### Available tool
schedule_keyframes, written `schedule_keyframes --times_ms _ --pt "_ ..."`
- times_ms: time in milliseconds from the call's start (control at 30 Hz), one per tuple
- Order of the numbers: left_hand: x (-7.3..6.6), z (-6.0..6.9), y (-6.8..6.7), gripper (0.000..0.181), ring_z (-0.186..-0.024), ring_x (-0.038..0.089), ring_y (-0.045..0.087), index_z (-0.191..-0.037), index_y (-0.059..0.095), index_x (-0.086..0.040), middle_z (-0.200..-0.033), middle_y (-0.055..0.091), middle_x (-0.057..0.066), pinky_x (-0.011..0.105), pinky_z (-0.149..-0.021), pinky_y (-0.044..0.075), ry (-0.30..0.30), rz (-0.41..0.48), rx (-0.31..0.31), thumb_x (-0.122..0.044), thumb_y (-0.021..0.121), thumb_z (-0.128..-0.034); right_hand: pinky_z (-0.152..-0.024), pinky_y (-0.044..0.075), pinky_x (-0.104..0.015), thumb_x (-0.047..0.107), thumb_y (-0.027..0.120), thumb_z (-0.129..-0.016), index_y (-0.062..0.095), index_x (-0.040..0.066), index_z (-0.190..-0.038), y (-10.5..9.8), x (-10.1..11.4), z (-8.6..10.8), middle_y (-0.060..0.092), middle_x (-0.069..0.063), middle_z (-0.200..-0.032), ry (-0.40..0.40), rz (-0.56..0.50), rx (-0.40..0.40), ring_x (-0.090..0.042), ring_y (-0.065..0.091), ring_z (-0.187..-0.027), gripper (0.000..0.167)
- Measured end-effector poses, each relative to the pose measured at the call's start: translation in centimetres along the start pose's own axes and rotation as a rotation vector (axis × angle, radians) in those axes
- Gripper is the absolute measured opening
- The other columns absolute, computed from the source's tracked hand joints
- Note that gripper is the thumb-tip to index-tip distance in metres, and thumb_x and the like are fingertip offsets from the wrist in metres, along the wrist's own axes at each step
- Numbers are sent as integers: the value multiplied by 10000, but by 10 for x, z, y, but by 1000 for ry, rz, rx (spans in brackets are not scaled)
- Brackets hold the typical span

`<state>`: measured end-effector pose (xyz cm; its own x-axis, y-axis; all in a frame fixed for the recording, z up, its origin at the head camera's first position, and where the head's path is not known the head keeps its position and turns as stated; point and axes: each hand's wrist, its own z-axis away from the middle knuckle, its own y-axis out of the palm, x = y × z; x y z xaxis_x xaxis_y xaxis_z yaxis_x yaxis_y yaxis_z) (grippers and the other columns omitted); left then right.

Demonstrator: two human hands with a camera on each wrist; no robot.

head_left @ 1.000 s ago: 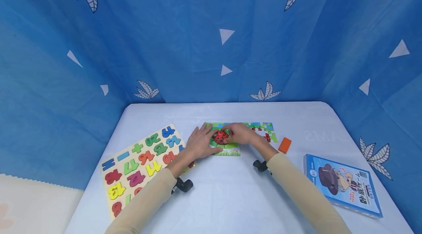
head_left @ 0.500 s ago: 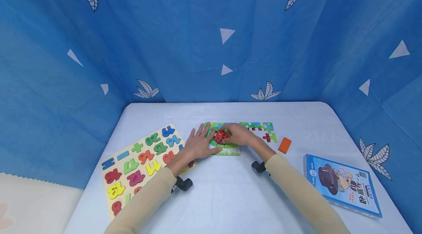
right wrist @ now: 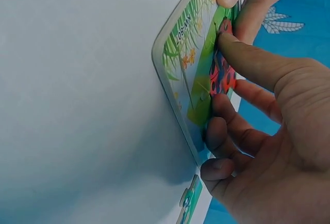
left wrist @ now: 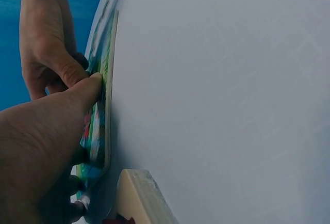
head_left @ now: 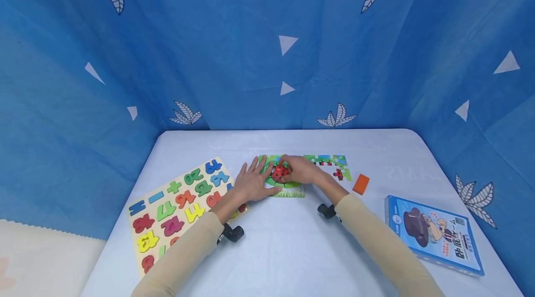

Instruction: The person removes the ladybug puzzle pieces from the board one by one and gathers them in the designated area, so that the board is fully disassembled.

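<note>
A jigsaw board (head_left: 292, 193) with a red ladybug picture (head_left: 278, 174) and a grassy lower border lies at the table's middle. My left hand (head_left: 252, 185) rests on its left side, fingers spread and thumb along the lower edge. From the right, my right hand (head_left: 302, 170) bends thumb and fingers over the ladybug and pinches a jigsaw piece there; in the right wrist view the thumb touches the red part (right wrist: 225, 74). The right hand covers the board's right part, and the piece's outline is hidden. Loose jigsaw pieces (head_left: 339, 174) lie to the right.
A wooden number board (head_left: 165, 188) with coloured figures lies at the left, partly under the left forearm. An orange block (head_left: 361, 184) sits right of the loose pieces. A blue game box (head_left: 434, 234) lies at the front right. Blue cloth (head_left: 267, 55) hangs behind the table.
The left hand's fingers have spread wider and shifted slightly left. The right hand stays over the ladybug with only small movements of its fingers and wrist.
</note>
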<state>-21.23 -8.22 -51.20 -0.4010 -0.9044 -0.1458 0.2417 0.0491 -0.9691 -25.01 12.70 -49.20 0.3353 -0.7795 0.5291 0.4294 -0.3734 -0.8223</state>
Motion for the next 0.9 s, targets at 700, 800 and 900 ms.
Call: schedule_keyframes --times_ms 700,800,900 --pt "1 -1 -1 987 -1560 318 19 -1631 157 -244 -1702 10 57 594 -1218 113 -4 -26 10 -842 380 -878 -637 496 -310 154 654 -988 600 159 -1203 -6 -3 3 685 -23 -982 -38 -253 -70 -173 625 -780 221" --pt "1 -2 -1 992 -1560 318 15 -1631 153 -247 -1701 5 57 595 -1218 114 -5 -28 11 -849 375 -873 -616 475 -310 167 641 -997 608 164 -1160 -8 -3 3 700 -8 -946 -30 -297 -68 -204 615 -747 167" --pt "2 -2 0 996 -1560 318 14 -1631 152 -248 -1701 0 57 594 -1218 114 -4 -30 11 -854 371 -870 -612 468 -311 168 645 -995 609 180 -1120 -8 -3 3 703 0 -929 -20 -318 -67 -207 610 -742 131"
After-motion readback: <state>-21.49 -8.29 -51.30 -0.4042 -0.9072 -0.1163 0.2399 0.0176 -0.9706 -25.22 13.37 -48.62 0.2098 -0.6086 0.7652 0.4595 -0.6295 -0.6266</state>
